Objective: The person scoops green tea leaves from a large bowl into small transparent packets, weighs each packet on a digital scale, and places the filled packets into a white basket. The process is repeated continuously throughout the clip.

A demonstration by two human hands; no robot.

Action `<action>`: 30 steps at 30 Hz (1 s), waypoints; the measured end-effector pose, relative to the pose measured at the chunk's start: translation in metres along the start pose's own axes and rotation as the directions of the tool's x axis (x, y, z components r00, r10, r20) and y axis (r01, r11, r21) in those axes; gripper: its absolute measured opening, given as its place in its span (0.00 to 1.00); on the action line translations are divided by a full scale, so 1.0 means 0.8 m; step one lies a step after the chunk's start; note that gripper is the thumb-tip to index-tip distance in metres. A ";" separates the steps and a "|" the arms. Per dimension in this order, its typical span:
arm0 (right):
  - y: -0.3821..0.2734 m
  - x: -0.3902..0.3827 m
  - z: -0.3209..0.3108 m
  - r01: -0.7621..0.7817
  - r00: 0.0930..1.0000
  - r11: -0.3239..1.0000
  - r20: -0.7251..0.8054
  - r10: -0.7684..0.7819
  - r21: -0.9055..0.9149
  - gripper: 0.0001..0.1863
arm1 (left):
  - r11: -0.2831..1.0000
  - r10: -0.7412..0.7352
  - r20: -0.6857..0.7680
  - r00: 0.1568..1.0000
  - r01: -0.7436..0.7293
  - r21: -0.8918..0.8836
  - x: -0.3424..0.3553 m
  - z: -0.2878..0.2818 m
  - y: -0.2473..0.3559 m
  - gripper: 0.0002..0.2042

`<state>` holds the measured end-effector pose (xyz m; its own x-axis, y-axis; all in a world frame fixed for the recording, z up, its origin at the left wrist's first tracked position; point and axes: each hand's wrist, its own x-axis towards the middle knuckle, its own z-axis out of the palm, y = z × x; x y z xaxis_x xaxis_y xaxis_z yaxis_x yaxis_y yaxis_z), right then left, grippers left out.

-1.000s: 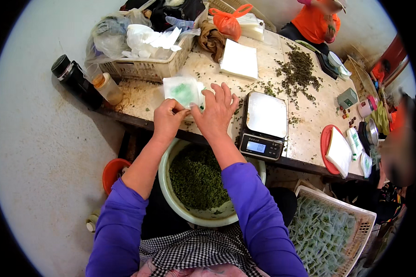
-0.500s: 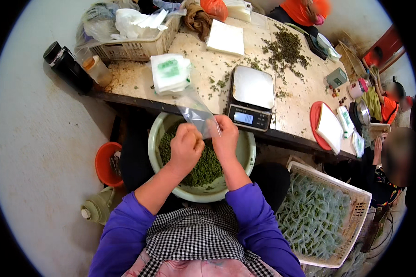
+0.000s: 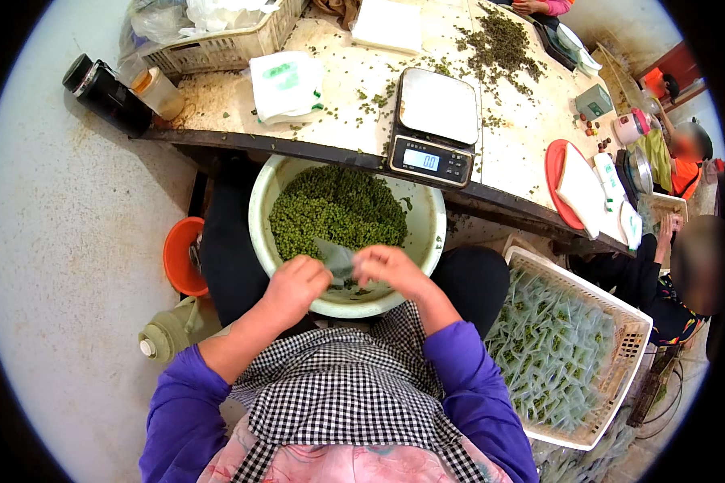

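My left hand (image 3: 298,280) pinches a small clear plastic bag (image 3: 333,256) over a pale green basin (image 3: 433,241) in front of my knees. My right hand (image 3: 385,270) is at the bag's other side, fingers curled on its edge. The basin holds a mound of small green leafy pellets (image 3: 334,205). Above it on the tabletop lie a stack of white and green printed bags (image 3: 286,88) and a digital scale (image 3: 435,109) with a bare pan.
A crate of filled bags (image 3: 552,354) stands at my right; a red bucket (image 3: 181,256) and green flask (image 3: 165,338) at my left. The table (image 3: 524,181) carries a black thermos (image 3: 109,97), a red tray (image 3: 554,173) and scattered dark pellets (image 3: 507,48). Co-workers (image 3: 685,266) are along the right.
A bag came away from the stack in my hands, which moved down from the table to low over the basin. The view has tilted downward, so the table appears higher.
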<state>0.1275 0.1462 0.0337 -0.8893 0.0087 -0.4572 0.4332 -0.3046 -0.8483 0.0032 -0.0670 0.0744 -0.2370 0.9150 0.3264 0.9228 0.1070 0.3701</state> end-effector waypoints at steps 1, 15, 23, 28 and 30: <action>0.008 0.018 -0.009 0.063 0.982 0.996 -0.172 -0.073 -0.063 0.19 | 0.999 -0.051 -0.061 0.997 0.051 -0.003 0.000 -0.002 -0.007 0.08; 0.046 0.137 0.040 -0.243 0.869 0.426 -0.391 -0.304 -0.871 0.41 | 0.876 -0.481 -0.420 0.769 0.400 -0.271 0.021 0.033 -0.063 0.09; 0.066 0.159 -0.005 -0.027 0.728 0.644 -0.457 -0.511 -0.765 0.20 | 0.763 -0.622 -0.354 0.699 0.437 -0.476 0.021 0.031 -0.063 0.07; 0.021 0.115 -0.005 0.189 0.805 0.975 -0.587 -0.088 0.112 0.17 | 0.726 -0.644 -0.314 0.698 0.427 -0.538 0.016 0.038 -0.060 0.06; -0.011 0.094 0.004 0.276 0.831 0.903 -0.554 -0.053 0.328 0.18 | 0.764 -0.596 -0.333 0.731 0.387 -0.517 0.017 0.044 -0.055 0.07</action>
<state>0.0564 0.1466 0.0071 -0.6809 0.5506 -0.4829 0.0978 -0.5851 -0.8050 -0.0302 -0.0459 0.0318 -0.8241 0.4757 0.3076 0.4558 0.2344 0.8586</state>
